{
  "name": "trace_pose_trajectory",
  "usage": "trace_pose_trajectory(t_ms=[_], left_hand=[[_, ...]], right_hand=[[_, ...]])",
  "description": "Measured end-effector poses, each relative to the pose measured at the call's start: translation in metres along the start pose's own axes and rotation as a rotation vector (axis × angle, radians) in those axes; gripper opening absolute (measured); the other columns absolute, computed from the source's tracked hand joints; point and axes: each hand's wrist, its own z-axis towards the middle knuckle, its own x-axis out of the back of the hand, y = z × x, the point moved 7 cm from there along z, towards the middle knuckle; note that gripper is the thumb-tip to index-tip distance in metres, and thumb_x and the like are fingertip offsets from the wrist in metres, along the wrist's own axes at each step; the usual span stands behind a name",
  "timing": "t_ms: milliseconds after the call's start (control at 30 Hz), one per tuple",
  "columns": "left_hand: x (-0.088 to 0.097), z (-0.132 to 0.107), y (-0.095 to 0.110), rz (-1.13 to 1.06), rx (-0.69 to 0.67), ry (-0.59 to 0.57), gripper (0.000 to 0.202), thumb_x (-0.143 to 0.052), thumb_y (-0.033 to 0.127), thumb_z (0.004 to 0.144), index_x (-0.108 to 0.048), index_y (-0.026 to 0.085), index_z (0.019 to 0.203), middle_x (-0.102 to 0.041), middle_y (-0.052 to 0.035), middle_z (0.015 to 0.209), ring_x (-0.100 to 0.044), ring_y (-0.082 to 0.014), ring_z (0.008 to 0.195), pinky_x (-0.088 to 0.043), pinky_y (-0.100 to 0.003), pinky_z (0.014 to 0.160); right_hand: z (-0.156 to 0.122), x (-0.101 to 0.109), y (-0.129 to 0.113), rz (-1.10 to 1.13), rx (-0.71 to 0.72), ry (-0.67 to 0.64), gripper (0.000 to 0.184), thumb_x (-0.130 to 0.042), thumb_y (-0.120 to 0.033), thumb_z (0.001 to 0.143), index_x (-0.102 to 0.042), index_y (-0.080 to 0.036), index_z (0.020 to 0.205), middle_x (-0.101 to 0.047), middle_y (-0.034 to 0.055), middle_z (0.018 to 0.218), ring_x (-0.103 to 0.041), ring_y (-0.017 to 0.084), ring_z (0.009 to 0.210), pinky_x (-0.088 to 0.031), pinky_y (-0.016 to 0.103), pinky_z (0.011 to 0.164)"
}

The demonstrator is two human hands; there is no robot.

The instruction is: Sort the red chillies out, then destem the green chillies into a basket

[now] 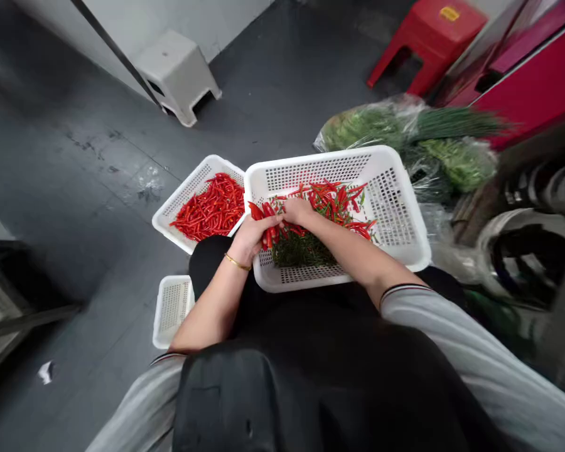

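Bunch of red chillies point(268, 235) at L end of white basket point(402, 254) on lap; L hand point(250, 236) fingers clamped on it, R hand point(295, 211) right beside, finger grip hidden, can't tell. 2nd basket point(183, 188) w/ chillies to L. Dark grey flr point(282, 107), scuffed; small basket point(172, 307) on it. Beyond: wht stool point(172, 66) by pale wall point(207, 22), red stool point(433, 41) top R, bagged greens point(370, 129) nearer.

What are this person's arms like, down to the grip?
Short grey sleeves end in striped, dark-and-light cuffs. A thin gold bracelet circles the left wrist. The left grip and right grip are ungloved, and no cables show.
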Motion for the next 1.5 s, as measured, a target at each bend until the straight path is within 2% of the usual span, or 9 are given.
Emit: trace_pose_trajectory(t_ms=[133, 267, 467, 600, 700, 967, 1167, 1367, 1500], left_hand=[[0.000, 0.013, -0.003, 0.032, -0.051, 0.067, 0.019, -0.077, 0.019, 0.059, -0.069, 0.013, 0.076, -0.063, -0.0004, 0.058, -0.054, -0.0106, 0.049, -0.042, -0.023, 0.047], [-0.020, 0.019, -0.017, 0.139, -0.012, -0.010, 0.018, -0.079, 0.017, 0.059, -0.069, 0.014, 0.074, -0.060, 0.0000, 0.055, -0.052, -0.0105, 0.047, -0.038, -0.022, 0.043], [-0.032, 0.011, -0.032, 0.105, 0.116, -0.100, 0.025, -0.080, 0.025, 0.060, -0.057, 0.015, 0.057, -0.051, 0.0006, 0.044, -0.045, -0.0092, 0.037, -0.031, -0.023, 0.036], [-0.016, 0.007, -0.028, 0.087, 0.115, -0.028, 0.029, -0.081, 0.032, 0.060, -0.057, 0.016, 0.059, -0.051, 0.0007, 0.043, -0.042, -0.0084, 0.033, -0.023, -0.023, 0.031], [-0.007, 0.008, -0.023, 0.080, 0.074, 0.019, 0.031, -0.082, 0.033, 0.060, -0.056, 0.016, 0.060, -0.049, 0.0022, 0.042, -0.039, -0.0072, 0.032, -0.024, -0.023, 0.032], [-0.034, 0.012, -0.024, 0.187, 0.072, -0.085, 0.023, -0.079, 0.029, 0.061, -0.063, 0.014, 0.065, -0.055, 0.0000, 0.044, -0.043, -0.0085, 0.032, -0.026, -0.021, 0.030], [-0.042, 0.008, -0.024, 0.158, 0.081, -0.088, 0.023, -0.074, 0.032, 0.062, -0.067, 0.011, 0.069, -0.053, 0.0001, 0.042, -0.042, -0.0081, 0.032, -0.023, -0.020, 0.030], [-0.012, 0.000, -0.010, 0.142, 0.044, 0.025, 0.022, -0.073, 0.029, 0.061, -0.065, 0.011, 0.071, -0.055, -0.0008, 0.043, -0.041, -0.0081, 0.032, -0.024, -0.020, 0.030], [-0.008, 0.003, -0.012, 0.151, 0.008, 0.046, 0.023, -0.076, 0.026, 0.059, -0.062, 0.015, 0.074, -0.056, 0.0009, 0.046, -0.044, -0.0086, 0.034, -0.024, -0.019, 0.031]], right_hand=[[-0.008, 0.015, 0.023, 0.400, -0.107, -0.051, 0.017, -0.063, -0.031, 0.080, -0.063, -0.014, 0.076, -0.070, 0.0105, 0.076, -0.070, 0.022, 0.078, -0.055, 0.029, 0.070], [-0.048, 0.041, 0.018, 0.845, 0.066, -0.049, 0.013, -0.056, -0.025, 0.083, -0.053, -0.017, 0.073, -0.061, 0.0014, 0.058, -0.059, 0.013, 0.051, -0.050, 0.025, 0.054], [-0.079, 0.065, 0.013, 0.217, 0.178, 0.377, 0.017, -0.049, -0.025, 0.088, -0.062, -0.016, 0.085, -0.068, 0.0112, 0.093, -0.062, 0.021, 0.087, -0.048, 0.032, 0.077], [-0.047, 0.016, 0.018, -0.083, 0.053, 0.082, 0.038, -0.048, -0.046, 0.092, -0.068, -0.014, 0.100, -0.068, 0.0170, 0.109, -0.063, 0.028, 0.099, -0.049, 0.036, 0.080], [-0.030, -0.001, 0.020, -0.122, 0.001, -0.015, 0.037, -0.057, -0.043, 0.088, -0.069, -0.012, 0.105, -0.067, 0.0193, 0.115, -0.063, 0.028, 0.105, -0.050, 0.033, 0.083], [-0.069, 0.038, 0.033, 0.615, 0.065, -0.066, 0.019, -0.057, -0.027, 0.090, -0.063, -0.014, 0.078, -0.067, 0.0052, 0.064, -0.061, 0.013, 0.054, -0.052, 0.026, 0.059], [-0.093, 0.056, 0.010, 0.048, 0.135, 0.308, 0.029, -0.041, -0.027, 0.097, -0.065, -0.011, 0.102, -0.067, 0.0156, 0.105, -0.063, 0.023, 0.095, -0.047, 0.033, 0.084], [-0.057, -0.009, 0.000, -0.171, 0.158, 0.034, 0.036, -0.048, -0.036, 0.093, -0.060, -0.022, 0.124, -0.058, 0.0149, 0.123, -0.063, 0.027, 0.101, -0.047, 0.034, 0.079], [-0.048, 0.007, 0.013, -0.080, 0.105, 0.075, 0.026, -0.048, -0.029, 0.093, -0.068, -0.015, 0.102, -0.068, 0.0136, 0.106, -0.063, 0.024, 0.096, -0.044, 0.030, 0.079]])
